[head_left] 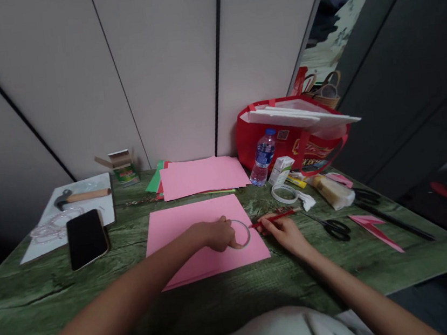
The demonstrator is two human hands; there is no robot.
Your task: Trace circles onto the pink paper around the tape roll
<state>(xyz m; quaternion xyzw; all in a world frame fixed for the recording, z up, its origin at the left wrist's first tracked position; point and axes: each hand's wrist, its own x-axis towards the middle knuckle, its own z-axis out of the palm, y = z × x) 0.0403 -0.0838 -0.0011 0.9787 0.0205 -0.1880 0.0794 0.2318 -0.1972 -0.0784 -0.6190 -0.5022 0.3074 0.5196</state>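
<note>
A sheet of pink paper (pixel 185 224) lies flat on the green table in front of me. My left hand (pixel 220 235) rests on it, fingers curled and closed on the left edge of a thin grey ring (pixel 249 236) that lies flat on the paper. Just beyond the sheet's right edge, my right hand (pixel 280 232) is closed around a red pencil (pixel 276 217). The pencil is nearly level, its tip pointing left and close to the ring's right side. Whether the tip touches the ring or paper is too small to tell.
Behind the sheet is a stack of pink paper (pixel 204 176). A phone (pixel 87 239) and a hammer (pixel 84 195) lie left. On the right are a water bottle (pixel 263 157), a tape roll (pixel 284 194), scissors (pixel 336 228), folded pink paper (pixel 376 230) and a red bag (pixel 247 140).
</note>
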